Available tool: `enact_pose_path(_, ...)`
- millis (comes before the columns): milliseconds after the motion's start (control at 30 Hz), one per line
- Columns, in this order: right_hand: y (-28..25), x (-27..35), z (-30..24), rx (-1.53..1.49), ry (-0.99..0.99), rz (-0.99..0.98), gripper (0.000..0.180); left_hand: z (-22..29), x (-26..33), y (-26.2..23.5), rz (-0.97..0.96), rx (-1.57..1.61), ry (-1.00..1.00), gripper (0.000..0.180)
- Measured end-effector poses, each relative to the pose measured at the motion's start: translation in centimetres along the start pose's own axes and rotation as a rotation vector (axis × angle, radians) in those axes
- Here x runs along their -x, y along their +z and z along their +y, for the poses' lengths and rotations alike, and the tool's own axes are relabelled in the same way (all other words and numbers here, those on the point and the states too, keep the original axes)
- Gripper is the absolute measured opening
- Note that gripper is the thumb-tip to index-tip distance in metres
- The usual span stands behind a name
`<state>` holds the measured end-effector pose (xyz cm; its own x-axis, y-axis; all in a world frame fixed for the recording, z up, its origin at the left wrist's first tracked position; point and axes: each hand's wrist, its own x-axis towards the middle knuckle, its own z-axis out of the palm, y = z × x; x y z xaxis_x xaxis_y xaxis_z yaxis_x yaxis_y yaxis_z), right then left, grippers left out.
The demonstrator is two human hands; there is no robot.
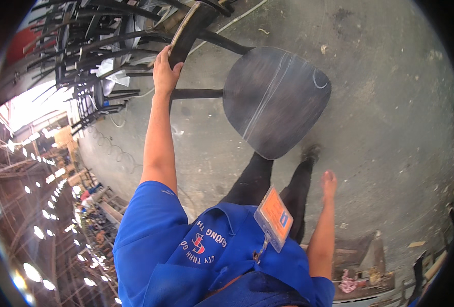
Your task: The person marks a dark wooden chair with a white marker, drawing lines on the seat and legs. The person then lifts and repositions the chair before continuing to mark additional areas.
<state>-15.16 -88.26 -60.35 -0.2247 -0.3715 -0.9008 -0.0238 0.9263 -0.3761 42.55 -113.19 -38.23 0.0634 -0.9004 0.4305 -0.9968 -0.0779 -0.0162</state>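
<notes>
A dark chair stands in front of me, with a rounded black seat (252, 97) crossed by pale lines and a small pale arc near one edge. Two dark bars join the seat to the curved backrest (192, 36), whose top edge is worn to a lighter wood colour. My left hand (166, 71) is closed over the end of that backrest, its arm stretched out ahead. My right hand (329, 180) hangs low at my side, away from the chair; its fingers are foreshortened and I cannot make out their pose.
Dark chair frames (99, 41) are piled closely at the far left. A pale hose (232, 22) runs over the grey concrete floor (385, 117) behind the chair. Wooden pieces (373, 256) lie at the lower right, and a badge (274, 217) hangs from my blue shirt.
</notes>
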Motion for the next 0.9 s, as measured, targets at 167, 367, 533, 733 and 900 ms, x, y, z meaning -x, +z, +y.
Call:
enact_pose_path(167,10.8,3.9,-9.3,-0.075,-0.366,-0.347,0.035,-6.0,0.4,0.4,-0.260,0.667,-0.554,0.040)
enact_pose_path(367,35.6,11.1,-25.1,-0.322,-0.524,-0.885,0.041,-8.9,0.0,2.4,-0.604,0.497,-0.779,0.073)
enact_pose_path(533,47.8,13.2,-31.4,-0.552,-0.472,-0.917,0.048,-6.8,-0.3,2.0,-0.410,0.293,-0.604,0.071)
enact_pose_path(733,50.4,11.7,-30.9,-0.617,-0.464,-0.945,0.037,-4.9,-1.2,0.9,-0.409,0.304,-0.642,0.069)
enact_pose_path(900,50.0,11.4,-31.0,-0.627,-0.403,-0.994,0.035,-4.6,-1.3,0.8,-0.398,0.298,-0.631,0.068)
